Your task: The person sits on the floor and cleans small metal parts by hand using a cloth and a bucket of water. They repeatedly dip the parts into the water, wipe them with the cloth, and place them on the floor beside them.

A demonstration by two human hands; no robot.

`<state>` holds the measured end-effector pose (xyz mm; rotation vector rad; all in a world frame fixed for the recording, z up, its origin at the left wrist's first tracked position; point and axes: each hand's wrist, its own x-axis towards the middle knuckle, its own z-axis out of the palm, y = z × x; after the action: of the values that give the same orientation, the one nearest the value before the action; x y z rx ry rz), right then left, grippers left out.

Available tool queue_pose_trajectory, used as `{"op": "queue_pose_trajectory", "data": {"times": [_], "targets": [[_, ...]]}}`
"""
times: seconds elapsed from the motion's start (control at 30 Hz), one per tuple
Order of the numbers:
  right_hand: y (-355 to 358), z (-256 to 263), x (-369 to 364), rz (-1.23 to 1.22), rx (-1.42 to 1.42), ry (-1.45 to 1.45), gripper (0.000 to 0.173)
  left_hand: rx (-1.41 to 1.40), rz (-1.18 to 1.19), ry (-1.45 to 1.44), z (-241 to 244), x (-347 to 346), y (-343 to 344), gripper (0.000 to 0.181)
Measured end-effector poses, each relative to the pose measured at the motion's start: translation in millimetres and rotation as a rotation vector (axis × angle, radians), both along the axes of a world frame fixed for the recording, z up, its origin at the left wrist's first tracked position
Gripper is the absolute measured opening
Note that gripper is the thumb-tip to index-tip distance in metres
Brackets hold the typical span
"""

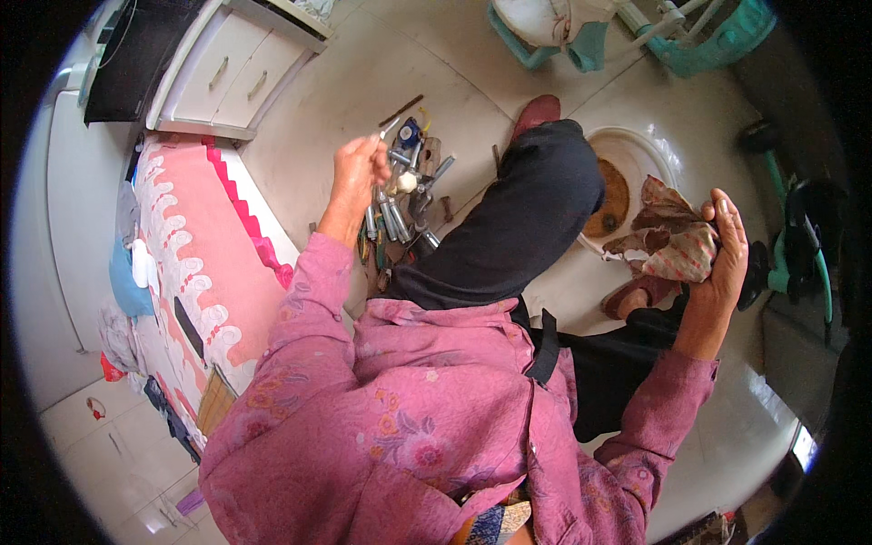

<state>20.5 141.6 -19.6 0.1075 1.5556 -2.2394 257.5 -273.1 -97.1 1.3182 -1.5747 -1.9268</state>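
Observation:
My left hand (360, 167) is raised over a heap of tools on the floor. Its fingers are closed on a slim, shiny metal piece (390, 128), mostly hidden by the fingers. Below lie several metal sockets or tubes (394, 219), a blue tape measure (409, 133), a wooden block (430, 157) and a whitish round knob (407, 181). My right hand (729, 248) grips a stained, torn cloth (674, 238) with reddish marks. The cloth hangs beside and partly over a white basin (657, 146) holding brown, murky liquid (613, 197).
On the left stands a bed or bench with a pink ruffled cover (225, 225), next to a white cabinet (235, 75). A green-framed chair (545, 34) is at the top. Dark wheels and green tubing (780, 272) stand at the right. My bent leg (511, 204) separates the tools from the basin.

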Motion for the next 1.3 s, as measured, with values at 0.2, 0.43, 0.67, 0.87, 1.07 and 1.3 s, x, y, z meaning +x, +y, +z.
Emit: {"op": "queue_pose_trajectory", "data": {"times": [0.2, 0.43, 0.67, 0.87, 1.07, 1.3], "targets": [[-9.0, -20.4, -1.7, -0.021, 0.094, -0.013, 0.019, 0.124, 0.203, -0.419, -121.7, 73.3, -10.7, 0.009], [-15.9, -23.2, 1.1, -0.009, 0.087, -0.004, 0.020, 0.052, 0.193, -0.562, -150.1, 99.5, -9.4, 0.011], [5.1, -12.8, -2.5, -0.051, 0.099, 0.039, 0.020, -0.037, 0.311, -0.604, -153.2, 100.8, -4.5, 0.018], [1.1, 27.3, 2.3, -0.015, 0.443, 0.406, 0.019, 0.132, 0.294, -0.246, -121.2, 53.3, -19.9, 0.009], [27.3, 20.8, 8.6, 0.034, 0.998, 0.799, 0.019, -0.080, -0.188, 0.235, 13.4, -90.3, 3.8, 0.012], [57.4, 37.1, 15.0, 0.052, 0.880, 0.959, 0.018, -0.472, -0.748, 0.325, 125.0, -215.1, 139.7, 0.023]]}}
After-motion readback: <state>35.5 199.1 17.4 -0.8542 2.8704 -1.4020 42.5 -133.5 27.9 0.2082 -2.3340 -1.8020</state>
